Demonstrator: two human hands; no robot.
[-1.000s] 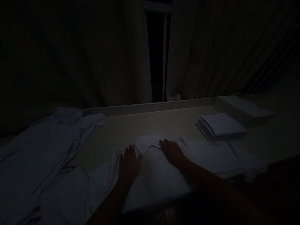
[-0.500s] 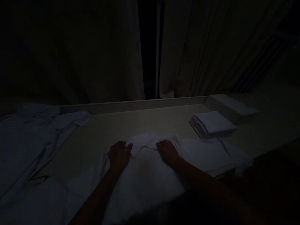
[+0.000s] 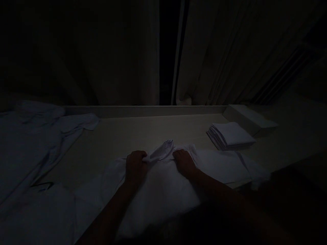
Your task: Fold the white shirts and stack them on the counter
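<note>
1. We see a white shirt (image 3: 163,190) spread flat at the lower centre of the frame, on the pale surface (image 3: 143,132); its collar (image 3: 160,153) is lifted into a small peak between our hands, and the dim light hides finer detail
2. At the right centre a stack of folded white cloths (image 3: 231,136) sits just beyond the shirt's sleeve, with a low pale box (image 3: 249,117) behind it; more loose white garments (image 3: 35,146) lie along the left of the frame, and dark curtains (image 3: 217,51) hang across the top
3. Our left hand (image 3: 135,166) is curled, fingers closed on the collar's left end; our right hand (image 3: 184,162) is bent knuckles up at the collar's right end, and we cannot tell whether it grips or only presses, both forearms reaching in from the bottom edge
</note>
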